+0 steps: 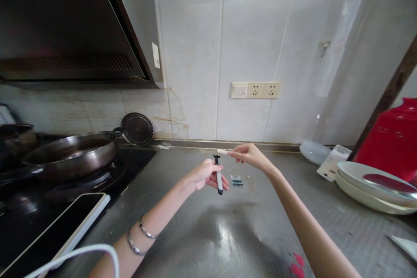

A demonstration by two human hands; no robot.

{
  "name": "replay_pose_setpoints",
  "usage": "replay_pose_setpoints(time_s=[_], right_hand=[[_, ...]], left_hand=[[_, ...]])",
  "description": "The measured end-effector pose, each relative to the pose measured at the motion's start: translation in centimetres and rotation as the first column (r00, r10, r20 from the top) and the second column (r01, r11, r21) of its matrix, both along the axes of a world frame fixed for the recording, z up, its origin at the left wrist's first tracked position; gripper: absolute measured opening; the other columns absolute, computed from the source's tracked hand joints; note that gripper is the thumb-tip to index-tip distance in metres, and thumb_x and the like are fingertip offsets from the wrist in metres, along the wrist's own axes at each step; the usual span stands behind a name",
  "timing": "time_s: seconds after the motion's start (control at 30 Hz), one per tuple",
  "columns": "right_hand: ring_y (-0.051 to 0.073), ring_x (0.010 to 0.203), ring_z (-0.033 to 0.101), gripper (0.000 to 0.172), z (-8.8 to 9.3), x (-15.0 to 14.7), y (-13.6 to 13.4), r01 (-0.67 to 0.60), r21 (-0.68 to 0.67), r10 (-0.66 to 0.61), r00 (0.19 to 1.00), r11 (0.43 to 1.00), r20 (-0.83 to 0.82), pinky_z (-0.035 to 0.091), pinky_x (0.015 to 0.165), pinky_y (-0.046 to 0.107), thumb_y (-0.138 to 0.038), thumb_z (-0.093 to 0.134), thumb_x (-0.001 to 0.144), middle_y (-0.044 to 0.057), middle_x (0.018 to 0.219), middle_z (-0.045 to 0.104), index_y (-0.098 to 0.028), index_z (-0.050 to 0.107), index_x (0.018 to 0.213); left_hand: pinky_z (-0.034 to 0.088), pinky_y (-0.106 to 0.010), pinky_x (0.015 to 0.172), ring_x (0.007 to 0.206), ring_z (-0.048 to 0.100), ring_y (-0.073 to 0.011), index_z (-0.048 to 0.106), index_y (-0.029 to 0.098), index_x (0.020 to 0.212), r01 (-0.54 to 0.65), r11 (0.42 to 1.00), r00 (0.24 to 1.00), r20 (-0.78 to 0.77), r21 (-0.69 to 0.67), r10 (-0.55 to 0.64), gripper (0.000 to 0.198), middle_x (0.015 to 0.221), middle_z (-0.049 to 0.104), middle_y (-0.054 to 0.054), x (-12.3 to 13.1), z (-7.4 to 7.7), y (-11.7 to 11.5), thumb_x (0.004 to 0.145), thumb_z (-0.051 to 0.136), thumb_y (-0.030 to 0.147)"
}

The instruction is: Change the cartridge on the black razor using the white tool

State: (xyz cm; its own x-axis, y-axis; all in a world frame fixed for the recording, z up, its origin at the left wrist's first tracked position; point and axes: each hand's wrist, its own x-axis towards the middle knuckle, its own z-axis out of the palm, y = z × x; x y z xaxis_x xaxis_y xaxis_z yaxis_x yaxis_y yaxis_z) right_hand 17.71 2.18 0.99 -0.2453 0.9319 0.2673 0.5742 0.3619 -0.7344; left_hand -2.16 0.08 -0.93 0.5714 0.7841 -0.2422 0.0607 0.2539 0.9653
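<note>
My left hand (208, 173) is closed on a razor handle (219, 179), with the thumb across its front and the fingers behind. The handle is grey and black, upright, with a small forked black top. Between the thumb and fingertips of my right hand (246, 154) is a small, narrow white piece (223, 151). It sits just above the forked top; whether the two touch I cannot tell. On the metal counter behind and right of my left hand lies a small clear plastic case (236, 180) with dark blue-green strips.
A steel pan (74, 152) stands on the stove at left, with a phone (58, 234) and white cable (87, 249) nearer me. Stacked plates (368, 191), a white card (333, 163), a clear bowl (314, 152) and a red container (387, 139) are at right.
</note>
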Motion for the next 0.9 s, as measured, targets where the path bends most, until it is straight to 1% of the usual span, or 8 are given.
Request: replay_pose_setpoints(time_s=[0.17,0.33,0.37,0.5,0.53,0.63,0.8,0.9], right_hand=[[0.012,0.049,0.050,0.043,-1.0,-0.1,0.6,-0.035,-0.013,0.036,0.996,0.999,0.085,0.034,0.046,0.021,-0.054,0.057,0.072,0.003,0.054,0.061,-0.014,0.072,0.074],[0.012,0.050,0.049,0.039,-1.0,-0.3,0.5,0.100,0.115,-0.118,0.980,0.988,0.163,0.030,0.046,0.022,-0.051,0.057,0.072,0.003,0.053,0.061,-0.016,0.075,0.073],[0.012,0.051,0.050,0.039,-1.0,-0.3,0.4,0.103,0.131,-0.125,0.977,0.986,0.171,0.030,0.047,0.022,-0.051,0.057,0.072,0.003,0.053,0.061,-0.016,0.075,0.073],[0.011,0.050,0.048,0.040,-1.0,-0.4,0.3,-0.018,0.093,0.003,0.986,0.995,0.167,0.029,0.046,0.021,-0.051,0.056,0.073,0.002,0.053,0.060,-0.015,0.074,0.074],[0.011,0.049,0.047,0.040,-1.1,-0.4,0.3,-0.017,0.104,-0.001,0.986,0.994,0.168,0.028,0.046,0.021,-0.051,0.056,0.074,0.001,0.052,0.059,-0.015,0.074,0.072],[0.010,0.049,0.044,0.042,-1.4,-0.3,0.6,0.064,0.187,-0.093,0.984,0.980,0.153,0.026,0.046,0.021,-0.051,0.056,0.074,0.001,0.050,0.055,-0.013,0.072,0.065],[0.010,0.047,0.042,0.043,-1.8,-0.5,0.8,-0.023,0.134,0.010,0.995,0.991,0.098,0.026,0.044,0.021,-0.052,0.055,0.074,0.000,0.051,0.056,-0.013,0.072,0.069],[0.011,0.053,0.046,0.041,-1.7,-0.6,0.7,0.049,0.247,-0.075,0.992,0.968,0.098,0.029,0.048,0.021,-0.050,0.056,0.074,0.001,0.054,0.058,-0.013,0.071,0.068]], left_hand=[[0.051,-0.031,0.054,0.056,0.067,-0.0212,0.035,0.014,0.092,0.014,1.000,1.000,-0.001,-0.021,-0.014,0.011,0.062,0.067,-0.010,0.3,-0.6,0.1,0.088,0.041,0.022],[0.051,-0.031,0.054,0.053,0.066,-0.0199,0.035,0.014,0.093,0.000,1.000,0.999,-0.047,-0.018,-0.001,0.007,0.059,0.065,-0.007,0.7,-1.0,-0.1,0.089,0.037,0.019],[0.051,-0.030,0.053,0.053,0.066,-0.0198,0.035,0.014,0.093,0.004,1.000,0.998,-0.056,-0.018,-0.005,0.006,0.058,0.065,-0.006,0.7,-1.1,-0.1,0.090,0.036,0.018],[0.051,-0.030,0.053,0.053,0.066,-0.0196,0.035,0.014,0.096,0.031,0.999,0.998,-0.059,-0.009,-0.032,0.009,0.060,0.065,-0.006,0.8,-1.1,-0.1,0.089,0.037,0.019],[0.051,-0.030,0.053,0.053,0.066,-0.0196,0.035,0.014,0.096,0.032,0.999,0.998,-0.059,-0.009,-0.032,0.009,0.060,0.065,-0.006,0.7,-1.1,-0.1,0.089,0.038,0.020],[0.051,-0.030,0.052,0.053,0.066,-0.0202,0.035,0.014,0.093,0.021,1.000,0.998,-0.052,-0.018,-0.022,0.011,0.062,0.066,-0.007,0.6,-1.0,0.0,0.088,0.041,0.022],[0.051,-0.031,0.053,0.054,0.066,-0.0210,0.034,0.015,0.093,0.034,0.999,0.999,-0.030,-0.012,-0.034,0.018,0.063,0.066,-0.007,0.5,-0.8,0.0,0.086,0.046,0.026],[0.051,-0.030,0.052,0.053,0.066,-0.0206,0.034,0.015,0.093,0.010,1.000,0.999,-0.041,-0.003,-0.010,0.013,0.062,0.066,-0.007,0.6,-0.7,-0.1,0.087,0.043,0.024]])
